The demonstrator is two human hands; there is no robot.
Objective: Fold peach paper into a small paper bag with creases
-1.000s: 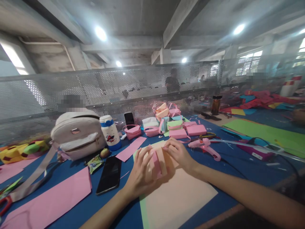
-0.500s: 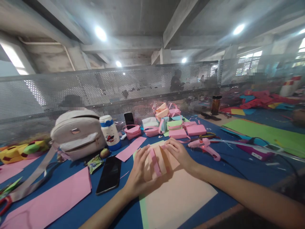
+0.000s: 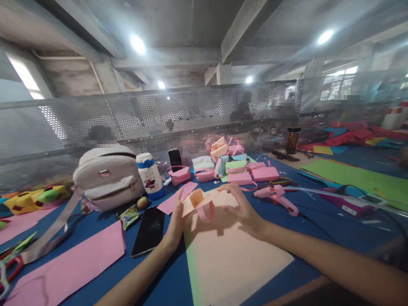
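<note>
A small peach paper bag [image 3: 193, 203] with a pink strip handle [image 3: 206, 212] is held tilted just above a large peach sheet [image 3: 239, 259]. Its near-left end gapes, showing the hollow inside. My left hand [image 3: 175, 225] grips the bag's left side, with the fingers partly hidden behind it. At its right end, the curled fingers of my right hand [image 3: 244, 212] hold the top edge. The bag's shadow falls on the sheet, and a green sheet [image 3: 191, 272] peeks out under the sheet's left edge.
Finished small paper bags [image 3: 239, 176] cluster behind my hands. A pink glue gun [image 3: 277, 197] with its cord lies right. To the left are a black phone [image 3: 147, 231], a bottle [image 3: 149, 178], a backpack [image 3: 106, 178], pink paper [image 3: 73, 263] and scissors [image 3: 12, 272].
The paper bag has been lifted off the sheet and tipped, so its open end and hanging handle now show. My hands have turned with it, the left moving slightly left.
</note>
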